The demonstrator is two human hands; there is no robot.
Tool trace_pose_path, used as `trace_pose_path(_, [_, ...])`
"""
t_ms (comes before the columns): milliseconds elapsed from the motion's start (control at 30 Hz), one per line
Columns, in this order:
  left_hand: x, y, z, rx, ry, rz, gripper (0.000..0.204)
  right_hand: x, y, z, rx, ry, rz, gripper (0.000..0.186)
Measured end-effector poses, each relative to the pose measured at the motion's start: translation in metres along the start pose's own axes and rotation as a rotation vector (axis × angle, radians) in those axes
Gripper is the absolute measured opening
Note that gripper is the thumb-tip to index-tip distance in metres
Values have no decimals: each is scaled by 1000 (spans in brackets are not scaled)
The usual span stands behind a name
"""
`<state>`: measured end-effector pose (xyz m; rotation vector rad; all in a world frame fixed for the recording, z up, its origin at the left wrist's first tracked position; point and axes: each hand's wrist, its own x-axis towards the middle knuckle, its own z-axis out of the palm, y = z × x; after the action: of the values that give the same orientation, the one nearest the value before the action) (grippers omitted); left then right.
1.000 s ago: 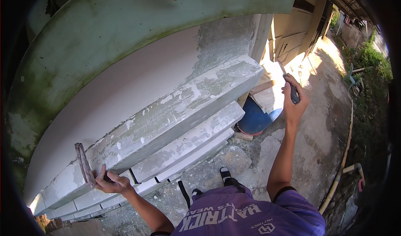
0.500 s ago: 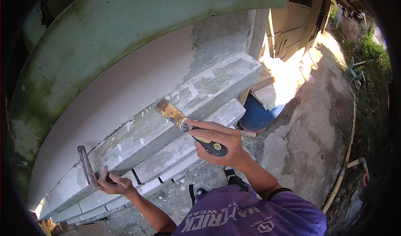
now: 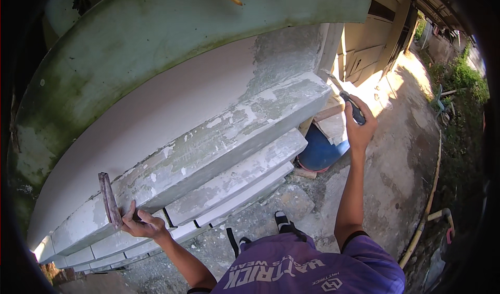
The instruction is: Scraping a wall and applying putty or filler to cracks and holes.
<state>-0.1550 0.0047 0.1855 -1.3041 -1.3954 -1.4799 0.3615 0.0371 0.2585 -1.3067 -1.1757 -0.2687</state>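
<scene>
My right hand [image 3: 360, 122] is closed round the dark handle of a putty knife [image 3: 344, 95], raised near the right end of the upper plaster ledge [image 3: 229, 127], blade pointing up and left. My left hand [image 3: 143, 226] grips a narrow, dusty, dark bar-like piece [image 3: 108, 195], held upright at the lower left of that same ledge; its exact kind is unclear. The ledge is patchy grey and white, with stepped ledges [image 3: 232, 177] under it and a smooth white wall [image 3: 140, 122] above.
A mossy pale-green curved slab [image 3: 172, 39] overhangs the wall. Beyond the ledge's end are a blue barrel [image 3: 317, 151] with boards on it and a beige door [image 3: 364, 54]. A concrete path [image 3: 396, 153] runs along the right, bordered by pipe [image 3: 432, 190] and plants [image 3: 463, 75].
Half a second ago my right hand held the knife over the middle of the upper ledge. It has since moved back up and right to the ledge's end. My left hand has barely moved.
</scene>
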Motion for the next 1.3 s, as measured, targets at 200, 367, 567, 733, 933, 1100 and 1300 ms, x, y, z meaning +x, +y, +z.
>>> trace_pose_path(200, [1, 2, 0, 1, 7, 4, 34, -26, -29, -7, 40, 186, 132, 25])
trace_pose_path(367, [1, -1, -3, 23, -2, 12, 33, -66, -92, -12, 256, -65, -200, 26])
trace_pose_path(567, [3, 3, 1, 1, 9, 19, 34, -89, -127, -3, 389, -404, -215, 26])
trace_pose_path(733, [3, 4, -3, 20, -22, 11, 35, -50, -66, 14, 50, 53, -23, 26])
trace_pose_path(933, [1, 0, -3, 4, -17, 15, 35, -46, -87, 17, 224, -9, -43, 26])
trace_pose_path(1100, [2, 0, -2, 13, -5, 10, 36, -42, -81, 30, 304, -204, -28, 23])
trace_pose_path(1300, [2, 1, -2, 8, -25, 3, 36, -12, -38, 17, 161, 50, 292, 16])
